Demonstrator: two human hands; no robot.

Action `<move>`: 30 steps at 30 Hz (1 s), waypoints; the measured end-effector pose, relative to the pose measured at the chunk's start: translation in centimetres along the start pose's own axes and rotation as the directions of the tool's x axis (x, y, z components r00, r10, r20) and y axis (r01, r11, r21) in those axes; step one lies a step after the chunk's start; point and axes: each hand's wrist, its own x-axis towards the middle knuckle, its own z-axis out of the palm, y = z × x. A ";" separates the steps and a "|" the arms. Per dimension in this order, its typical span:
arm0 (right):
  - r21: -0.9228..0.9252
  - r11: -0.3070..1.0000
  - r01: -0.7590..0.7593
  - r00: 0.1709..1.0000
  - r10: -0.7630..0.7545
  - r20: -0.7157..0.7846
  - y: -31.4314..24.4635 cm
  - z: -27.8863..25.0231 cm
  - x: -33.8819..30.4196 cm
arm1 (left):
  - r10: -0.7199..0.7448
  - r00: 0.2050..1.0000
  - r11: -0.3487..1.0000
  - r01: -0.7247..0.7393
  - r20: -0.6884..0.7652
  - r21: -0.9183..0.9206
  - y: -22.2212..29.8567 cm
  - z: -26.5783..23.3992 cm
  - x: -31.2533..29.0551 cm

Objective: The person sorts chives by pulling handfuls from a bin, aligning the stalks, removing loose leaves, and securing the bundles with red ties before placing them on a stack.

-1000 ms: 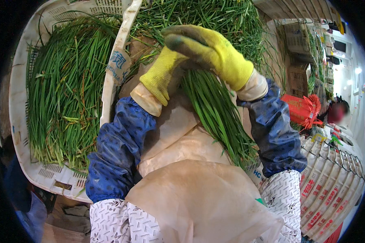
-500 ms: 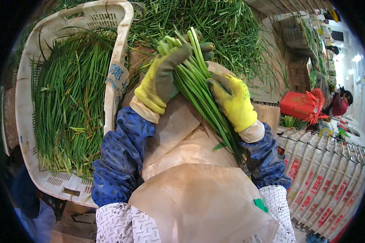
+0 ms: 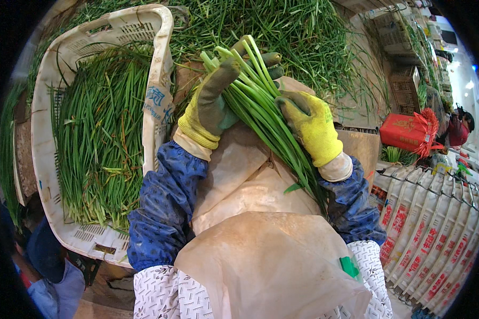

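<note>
My left hand (image 3: pixel 210 103) and right hand (image 3: pixel 310 126) clasp one chive bunch (image 3: pixel 261 106) | bundle gathered, untied | crate (image 3: pixel 157 64) part-filled, loose pile (image 3: pixel 303 32) remains

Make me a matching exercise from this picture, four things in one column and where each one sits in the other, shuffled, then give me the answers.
Things:
1. bunch of green stalks
2. white plastic crate
3. red box
4. beige apron

Places:
A. far right, by the stacked printed bags
B. over the person's lap
C. held between both gloved hands
D. left, filled with loose greens

Pairs: 1-C, 2-D, 3-A, 4-B
</note>
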 end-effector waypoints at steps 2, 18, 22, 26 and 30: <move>-0.019 0.998 0.061 0.994 -0.062 -0.093 0.0 -0.2 0.3 | -0.034 0.998 0.999 0.033 -0.050 -0.027 -0.2 0.2 0.1; 0.039 0.999 -0.003 0.991 -0.002 0.131 -1.8 0.1 1.7 | 0.026 0.999 0.996 -0.029 -0.048 -0.082 -0.2 -0.9 0.3; 0.363 0.867 -0.340 0.933 0.262 0.247 -4.1 -2.0 2.4 | 0.006 1.000 0.976 -0.004 0.008 -0.216 -0.1 -1.1 -0.2; 0.608 0.643 -0.466 0.885 0.341 0.317 -4.7 -3.1 2.4 | -0.111 0.993 0.990 0.107 -0.049 -0.090 0.4 -1.5 -0.7; 0.705 0.564 -0.430 0.903 0.258 0.345 -3.8 -3.6 2.6 | -0.084 0.991 0.986 0.098 -0.105 0.134 0.8 -0.3 -0.9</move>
